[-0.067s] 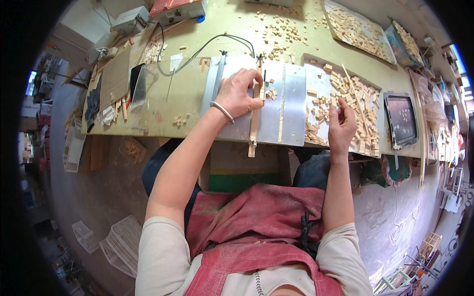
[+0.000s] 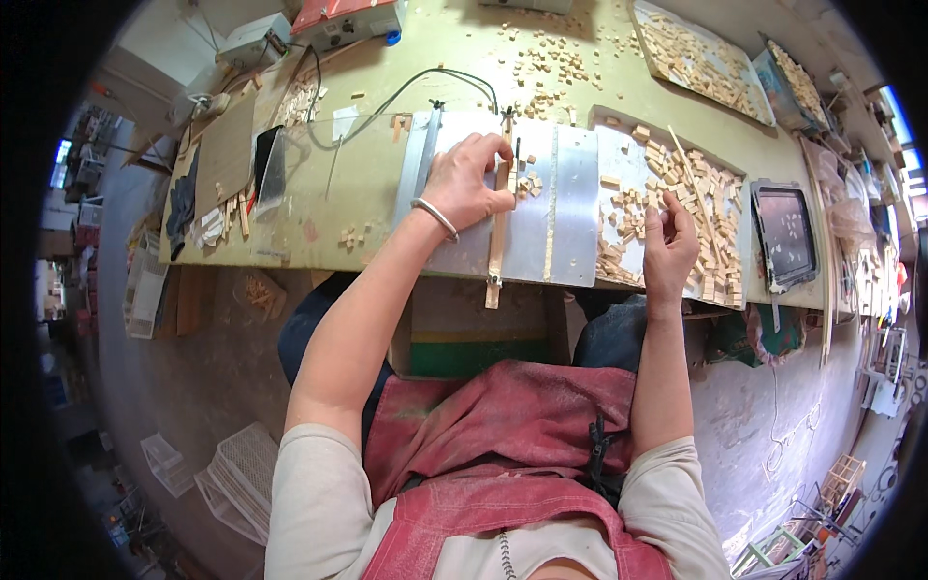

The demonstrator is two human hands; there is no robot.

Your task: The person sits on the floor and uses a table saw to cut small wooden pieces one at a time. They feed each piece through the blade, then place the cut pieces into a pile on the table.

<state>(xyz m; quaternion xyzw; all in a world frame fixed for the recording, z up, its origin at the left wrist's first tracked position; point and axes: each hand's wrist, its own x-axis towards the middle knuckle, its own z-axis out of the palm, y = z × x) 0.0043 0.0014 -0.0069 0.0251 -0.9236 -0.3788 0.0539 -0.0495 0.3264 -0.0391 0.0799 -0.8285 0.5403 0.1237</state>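
Observation:
My left hand (image 2: 471,181), with a bangle at the wrist, is over a metal work plate (image 2: 575,217). Its thumb and index finger close on the ends of a small wooden block (image 2: 513,178), which lies against a long wooden strip (image 2: 498,242) fixed across the plate. A thin dark upright piece (image 2: 518,150) stands beside the block, and a few small wooden cubes (image 2: 530,182) lie just right of it. My right hand (image 2: 671,249) hovers over a tray (image 2: 619,155) of loose wooden blocks (image 2: 720,208), fingers curled towards the thumb; what they hold, if anything, I cannot make out.
A long thin stick (image 2: 691,174) lies across the blocks. Farther back are scattered cubes (image 2: 556,63) and another block-filled tray (image 2: 701,63). A black tray (image 2: 785,232) sits at the right. A black cable (image 2: 406,85) crosses the table near a red machine box (image 2: 338,21).

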